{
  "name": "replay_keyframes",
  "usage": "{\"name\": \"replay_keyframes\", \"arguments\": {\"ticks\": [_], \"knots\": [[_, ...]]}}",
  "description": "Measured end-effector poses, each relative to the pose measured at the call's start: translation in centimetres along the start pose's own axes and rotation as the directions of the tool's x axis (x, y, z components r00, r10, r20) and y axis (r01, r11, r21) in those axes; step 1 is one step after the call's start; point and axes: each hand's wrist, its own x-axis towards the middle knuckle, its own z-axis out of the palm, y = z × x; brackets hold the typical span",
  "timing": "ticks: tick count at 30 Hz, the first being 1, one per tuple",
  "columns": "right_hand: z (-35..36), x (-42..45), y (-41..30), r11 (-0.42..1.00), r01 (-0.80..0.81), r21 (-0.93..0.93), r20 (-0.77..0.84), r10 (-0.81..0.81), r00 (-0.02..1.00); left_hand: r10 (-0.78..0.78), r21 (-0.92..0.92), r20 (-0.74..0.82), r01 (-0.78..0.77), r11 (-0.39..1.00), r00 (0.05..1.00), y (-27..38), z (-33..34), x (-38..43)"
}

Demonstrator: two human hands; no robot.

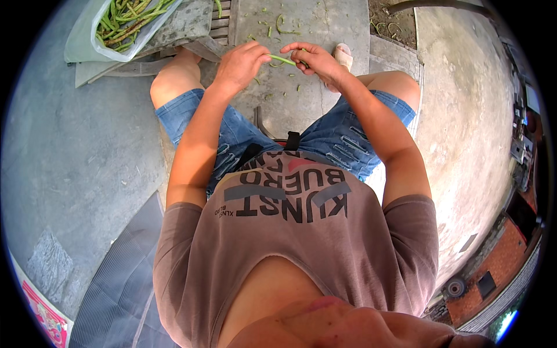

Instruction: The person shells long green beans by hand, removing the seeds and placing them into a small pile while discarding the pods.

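Note:
A green bean pod (pixel 282 59), probably a long bean, stretches between my two hands above the concrete floor. My left hand (pixel 243 65) pinches its left end between thumb and fingertips. On the other side, my right hand (pixel 314 61) has its fingers curled round the right end, with the index finger reaching out to the left. Many long green beans (pixel 126 21), some browned, lie in a pale plastic bag (pixel 80 43) at the upper left. Short green bean bits (pixel 287 31) are scattered on the floor beyond and below the hands.
The bag rests on a weathered board (pixel 187 21) beside wooden slats (pixel 219 30), left of my hands. My knees are spread on both sides, and a sandalled foot (pixel 343 54) is just beyond my right hand. A soil patch (pixel 391 26) with bean strands lies at the upper right.

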Motion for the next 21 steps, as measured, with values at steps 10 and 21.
{"name": "replay_keyframes", "arguments": {"ticks": [10, 21], "knots": [[0.0, 0.2, -0.5, 0.995, -0.085, 0.045, 0.217, 0.074, 0.973, 0.063, 0.101, -0.053, -0.058, 0.993, 0.997, -0.4, 0.1, 0.1], [-0.1, 2.1, 2.2, 0.625, 0.171, -0.762, -0.075, -0.347, 0.935, 0.123, 0.089, 0.004, -0.123, 0.988, 0.992, 0.1, 1.0, 0.0]]}}
